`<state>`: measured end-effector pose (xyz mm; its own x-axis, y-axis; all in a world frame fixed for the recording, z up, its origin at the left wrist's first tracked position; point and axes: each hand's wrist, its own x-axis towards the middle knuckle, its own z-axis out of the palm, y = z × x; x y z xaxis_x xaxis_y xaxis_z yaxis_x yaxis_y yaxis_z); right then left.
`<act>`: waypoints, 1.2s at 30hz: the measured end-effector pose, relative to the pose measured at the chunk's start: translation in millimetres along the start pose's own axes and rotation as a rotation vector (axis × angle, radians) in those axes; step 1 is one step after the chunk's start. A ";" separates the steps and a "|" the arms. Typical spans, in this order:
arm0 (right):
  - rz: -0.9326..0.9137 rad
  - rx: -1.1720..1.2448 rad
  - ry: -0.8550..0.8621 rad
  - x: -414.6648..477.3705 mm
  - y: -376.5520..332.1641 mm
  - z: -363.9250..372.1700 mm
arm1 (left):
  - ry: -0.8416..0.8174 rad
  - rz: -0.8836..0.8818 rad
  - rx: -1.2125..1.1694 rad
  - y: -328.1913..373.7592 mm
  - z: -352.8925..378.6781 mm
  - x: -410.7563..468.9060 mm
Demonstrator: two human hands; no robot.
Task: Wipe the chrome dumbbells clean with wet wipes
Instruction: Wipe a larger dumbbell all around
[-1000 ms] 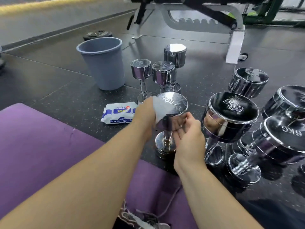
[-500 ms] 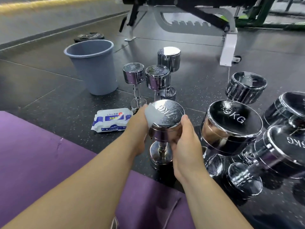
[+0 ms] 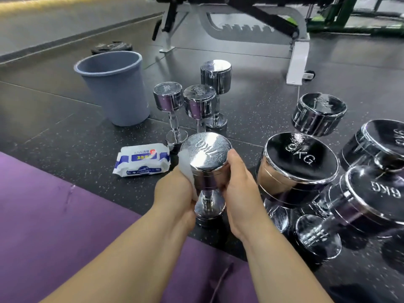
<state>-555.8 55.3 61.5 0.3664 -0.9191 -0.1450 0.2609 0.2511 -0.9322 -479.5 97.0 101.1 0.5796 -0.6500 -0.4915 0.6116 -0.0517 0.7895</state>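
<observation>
Head: left grip (image 3: 175,191) around wipe (image 3: 185,164), dumbbell (image 3: 206,153).

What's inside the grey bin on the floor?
Of the bin, only the bare upper inner wall shows, nothing reaching the rim. Its near wall hides the bottom, so contents there cannot be told.

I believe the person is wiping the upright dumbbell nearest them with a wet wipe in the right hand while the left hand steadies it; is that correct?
Not quite: the hands are swapped. The wet wipe is in the left hand, pressed against the head of the upright dumbbell, while the right hand steadies it. The head view shows this.
</observation>
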 end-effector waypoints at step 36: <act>-0.054 0.285 0.316 -20.5 5.1 11.0 | -0.241 0.048 0.525 54.3 -4.8 43.5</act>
<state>-552.1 78.8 63.4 0.0657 -0.9699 -0.2343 0.5246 0.2333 -0.8187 -418.5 69.6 120.8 0.4234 -0.8120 -0.4018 0.2034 -0.3470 0.9156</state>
